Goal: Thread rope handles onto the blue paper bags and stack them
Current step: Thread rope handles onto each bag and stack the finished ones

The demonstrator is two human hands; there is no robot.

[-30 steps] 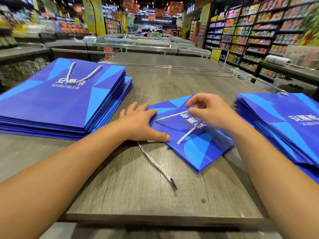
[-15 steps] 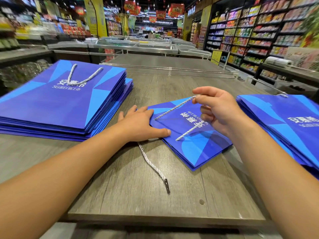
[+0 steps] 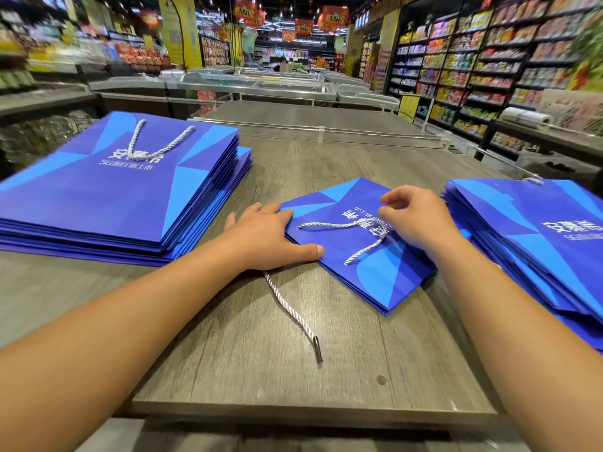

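Flanking bag stacks (image 3: 124, 190), loose rope (image 3: 290, 311)

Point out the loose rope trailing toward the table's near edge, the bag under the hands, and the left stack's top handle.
loose rope (image 3: 290, 313), head view, middle of its length.
bag (image 3: 375, 272), head view, light-blue patch.
top handle (image 3: 137, 138), head view, left strand.

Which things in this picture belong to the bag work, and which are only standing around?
Job:
- middle bag, with rope handle
- loose rope
- left stack
- right stack
- left hand, right hand

Not the job:
- plastic roll
- shop shelves
- freezers
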